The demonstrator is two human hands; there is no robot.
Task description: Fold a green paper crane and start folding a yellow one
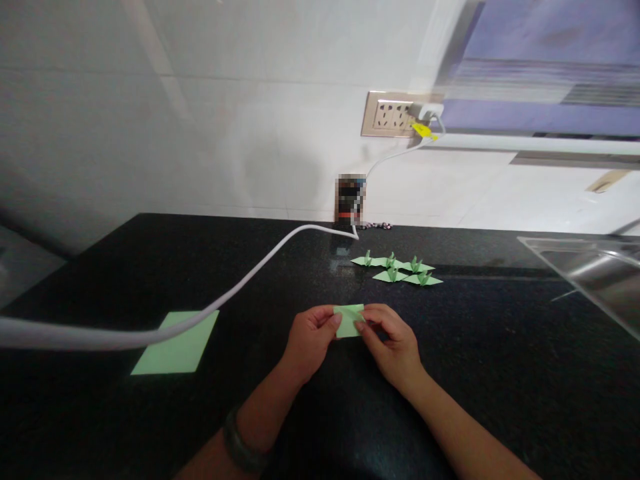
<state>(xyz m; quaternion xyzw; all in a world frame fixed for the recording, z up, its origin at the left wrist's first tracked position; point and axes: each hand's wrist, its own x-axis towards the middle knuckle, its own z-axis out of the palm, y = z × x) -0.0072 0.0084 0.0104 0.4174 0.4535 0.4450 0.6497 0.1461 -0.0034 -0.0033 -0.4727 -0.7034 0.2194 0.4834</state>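
Note:
My left hand (311, 339) and my right hand (391, 341) meet over the black countertop (500, 360), both pinching a small folded piece of light green paper (349, 320). The left fingers grip its left edge, the right fingers its right edge. Just beyond the paper lie several finished green paper cranes (400, 269) in a small cluster. A flat square sheet of the same green paper (177, 343) rests on the counter to the left of my left hand. A dark band circles my left wrist.
A white cable (240, 283) runs from the lower left across the counter to a small dark device (350, 199) by the wall, then up to a wall socket (395, 115). A steel sink (595, 267) sits at the right.

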